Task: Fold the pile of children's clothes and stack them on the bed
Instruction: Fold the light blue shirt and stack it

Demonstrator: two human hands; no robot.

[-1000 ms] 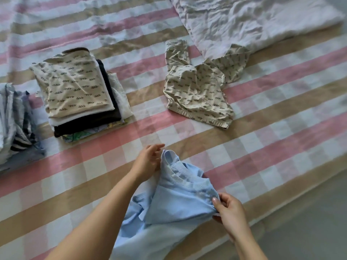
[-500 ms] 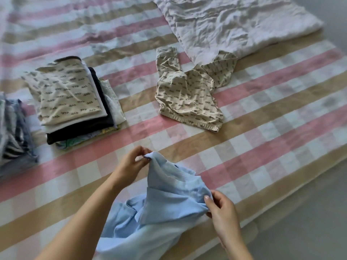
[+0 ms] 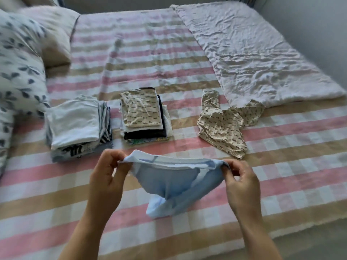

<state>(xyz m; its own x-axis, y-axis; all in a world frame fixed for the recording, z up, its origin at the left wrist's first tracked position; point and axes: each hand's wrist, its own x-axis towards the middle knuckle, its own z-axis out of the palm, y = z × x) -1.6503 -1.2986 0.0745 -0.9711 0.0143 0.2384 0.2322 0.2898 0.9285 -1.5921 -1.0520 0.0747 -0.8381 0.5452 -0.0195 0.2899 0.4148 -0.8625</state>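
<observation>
A light blue garment point(image 3: 169, 182) hangs above the checked bed cover point(image 3: 281, 175), stretched by its ribbed edge between both hands. My left hand point(image 3: 107, 177) pinches its left end and my right hand point(image 3: 242, 182) pinches its right end. The rest of the cloth droops and touches the bed. Behind it stand two folded stacks: one topped by a white piece point(image 3: 75, 124), one topped by a beige printed piece point(image 3: 141, 111). An unfolded beige printed garment point(image 3: 223, 126) lies crumpled at the right.
A crumpled white blanket point(image 3: 259, 51) covers the bed's far right. Pillows point(image 3: 20, 59), one with a leaf print, lie at the far left. The bed's near edge and grey floor point(image 3: 317, 241) show at the lower right.
Both hands lifted the blue garment off the bed and pulled its edge taut between them. The view tilted up, bringing the pillows, the white-topped stack and the far bed into sight.
</observation>
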